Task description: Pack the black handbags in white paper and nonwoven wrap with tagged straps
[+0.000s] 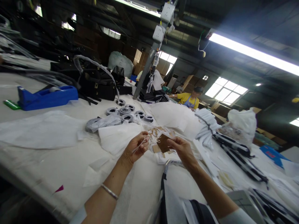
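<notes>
My left hand [136,147] is closed in a pinch on a thin white string [139,145], held over the table. Between the thumb and fingers of my right hand [183,150] is a brown card tag [163,143], tilted up. Whether the string is joined to this tag I cannot tell. Just behind and beneath it lies a loose pile of small tags and strings [155,133]. Close to me, below my hands, a black bag [163,196] partly covered with white wrapping lies on the table [58,168].
A blue tape dispenser [49,98] sits at left, near black bags [98,85]. Several wrapped strap coils [125,110] lie behind white sheets [121,133]. A metal post [146,71] rises beyond. Wrapped straps [240,155] lie at right. A person in yellow [190,98] is farther back.
</notes>
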`<move>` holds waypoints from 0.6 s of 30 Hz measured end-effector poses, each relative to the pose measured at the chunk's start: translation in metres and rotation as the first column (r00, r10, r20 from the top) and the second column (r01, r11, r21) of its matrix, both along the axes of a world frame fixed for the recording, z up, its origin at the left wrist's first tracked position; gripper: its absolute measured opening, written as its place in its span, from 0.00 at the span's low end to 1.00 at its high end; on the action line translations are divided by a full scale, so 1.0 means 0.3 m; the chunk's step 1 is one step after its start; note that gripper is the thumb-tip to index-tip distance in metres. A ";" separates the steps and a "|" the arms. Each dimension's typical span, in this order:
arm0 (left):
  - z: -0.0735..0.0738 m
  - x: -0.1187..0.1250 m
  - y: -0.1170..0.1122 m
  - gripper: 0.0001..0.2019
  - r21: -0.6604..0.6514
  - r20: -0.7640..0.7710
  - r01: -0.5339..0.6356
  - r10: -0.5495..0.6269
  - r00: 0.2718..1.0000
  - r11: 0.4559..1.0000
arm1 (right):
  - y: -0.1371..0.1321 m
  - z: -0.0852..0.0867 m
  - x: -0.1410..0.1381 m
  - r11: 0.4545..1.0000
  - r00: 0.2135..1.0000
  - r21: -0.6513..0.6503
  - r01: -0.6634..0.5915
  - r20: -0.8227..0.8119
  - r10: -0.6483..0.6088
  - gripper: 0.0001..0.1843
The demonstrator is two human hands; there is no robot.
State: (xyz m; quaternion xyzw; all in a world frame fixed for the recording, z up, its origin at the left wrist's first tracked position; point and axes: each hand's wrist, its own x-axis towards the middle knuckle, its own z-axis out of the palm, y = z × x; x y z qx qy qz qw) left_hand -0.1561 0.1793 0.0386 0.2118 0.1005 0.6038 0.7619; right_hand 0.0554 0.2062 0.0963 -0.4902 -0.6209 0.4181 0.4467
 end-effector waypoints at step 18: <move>-0.031 0.076 0.009 0.14 0.070 -0.379 -0.033 0.057 0.924 0.997 | -0.032 0.018 -0.020 0.954 0.971 -0.182 -0.237 -0.034 0.235 0.19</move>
